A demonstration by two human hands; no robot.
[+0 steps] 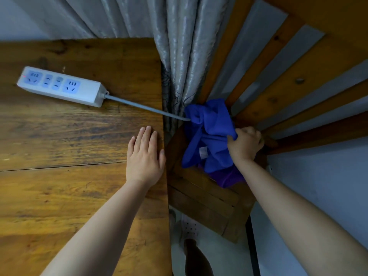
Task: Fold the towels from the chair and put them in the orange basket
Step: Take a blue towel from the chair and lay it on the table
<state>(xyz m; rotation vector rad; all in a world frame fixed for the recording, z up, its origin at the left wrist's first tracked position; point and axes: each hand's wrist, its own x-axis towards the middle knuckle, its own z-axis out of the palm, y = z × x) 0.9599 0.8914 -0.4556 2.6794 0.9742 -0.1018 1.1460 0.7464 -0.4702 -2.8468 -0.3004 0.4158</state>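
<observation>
A crumpled blue towel (209, 134) lies on the seat of a wooden chair (201, 194) to the right of the table. My right hand (246, 143) grips the towel's right side in a fist. A purple towel (229, 177) shows under the blue one at its lower edge. My left hand (144, 156) rests flat on the wooden table (69, 136) near its right edge, fingers straight, holding nothing. The orange basket is not in view.
A white power strip (59, 85) lies on the table at the back left; its grey cable (145, 108) runs right, off the table edge toward the towel. Grey curtains (179, 46) hang behind. The chair's slatted wooden back (278, 76) fans out at the upper right.
</observation>
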